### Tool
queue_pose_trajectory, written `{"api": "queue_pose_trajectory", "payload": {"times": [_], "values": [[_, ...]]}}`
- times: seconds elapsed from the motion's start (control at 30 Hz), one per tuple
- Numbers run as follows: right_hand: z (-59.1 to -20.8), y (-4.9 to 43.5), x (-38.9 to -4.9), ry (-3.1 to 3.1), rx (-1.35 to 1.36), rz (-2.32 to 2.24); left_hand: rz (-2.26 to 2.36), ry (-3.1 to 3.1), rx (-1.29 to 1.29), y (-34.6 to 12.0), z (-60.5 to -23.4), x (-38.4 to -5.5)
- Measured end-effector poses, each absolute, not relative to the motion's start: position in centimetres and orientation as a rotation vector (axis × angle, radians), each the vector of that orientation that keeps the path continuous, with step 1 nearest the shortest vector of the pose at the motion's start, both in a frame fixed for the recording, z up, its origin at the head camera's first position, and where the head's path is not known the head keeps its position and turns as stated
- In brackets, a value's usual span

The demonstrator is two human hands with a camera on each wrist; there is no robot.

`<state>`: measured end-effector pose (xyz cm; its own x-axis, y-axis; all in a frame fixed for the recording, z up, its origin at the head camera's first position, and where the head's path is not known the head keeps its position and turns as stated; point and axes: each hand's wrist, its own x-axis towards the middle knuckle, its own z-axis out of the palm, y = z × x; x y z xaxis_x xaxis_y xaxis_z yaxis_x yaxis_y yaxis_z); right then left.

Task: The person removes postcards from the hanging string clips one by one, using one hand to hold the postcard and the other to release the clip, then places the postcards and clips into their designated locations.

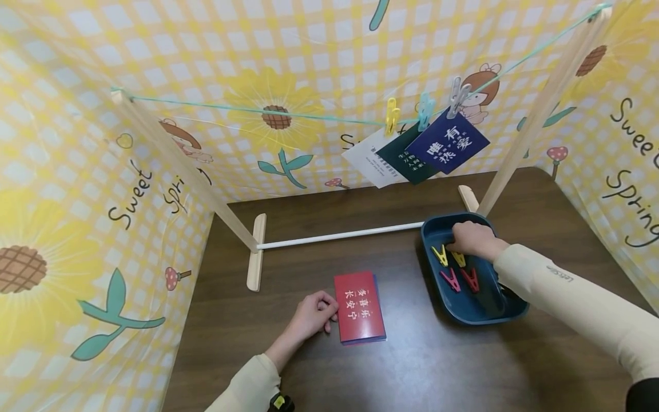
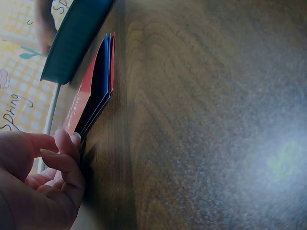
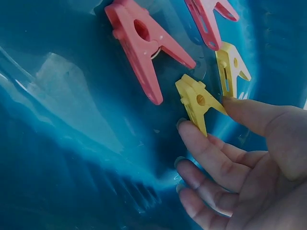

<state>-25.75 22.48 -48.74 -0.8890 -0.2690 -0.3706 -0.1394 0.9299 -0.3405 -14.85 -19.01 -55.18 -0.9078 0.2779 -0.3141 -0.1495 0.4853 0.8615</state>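
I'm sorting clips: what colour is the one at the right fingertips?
That clip is yellow, clearest in the right wrist view.

The left hand (image 1: 313, 315) touches a red card (image 1: 360, 312) while the right hand (image 1: 475, 239) seemingly pinches a yellow clip (image 1: 459, 260).

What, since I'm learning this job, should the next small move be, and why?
Probably the right hand should lift the yellow clip between its thumb and forefinger from the blue tray: the left hand is at the edge of the red card, and the cards on the green line hang from clips.
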Motion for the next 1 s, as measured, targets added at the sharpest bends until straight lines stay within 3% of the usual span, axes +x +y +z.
{"api": "queue_pose_trajectory", "payload": {"times": [1.0], "values": [[-46.7, 22.4, -25.0, 2.759, -0.249, -0.285, 1.436, 2.303, 0.081, -18.8, -55.0, -14.9]]}}
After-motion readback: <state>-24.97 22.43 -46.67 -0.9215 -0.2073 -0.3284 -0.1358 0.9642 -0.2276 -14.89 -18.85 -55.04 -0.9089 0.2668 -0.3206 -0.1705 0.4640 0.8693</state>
